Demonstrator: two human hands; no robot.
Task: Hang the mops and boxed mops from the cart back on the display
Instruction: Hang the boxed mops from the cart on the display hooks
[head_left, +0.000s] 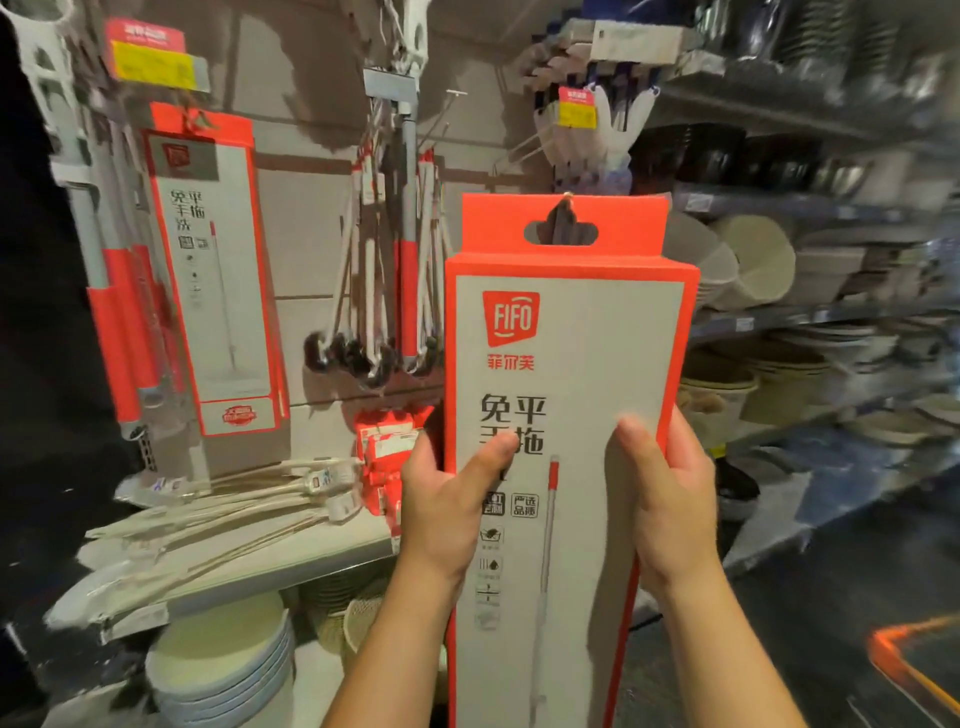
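I hold a tall orange-and-grey boxed mop upright in front of the display. My left hand grips its left edge with the thumb on the front face. My right hand grips its right edge, thumb also on the front. The box's orange hang tab has a cut-out hole, and a hook tip shows at the top of that hole. Another identical boxed mop hangs at the left of the display. Mops with orange grips hang beside it, and more handled mops hang in the centre.
A shelf below the display carries wrapped flat mop parts and small orange packs. Stacked plates sit under it. Shelves with bowls and baskets run along the right. Bare hooks stick out above the box.
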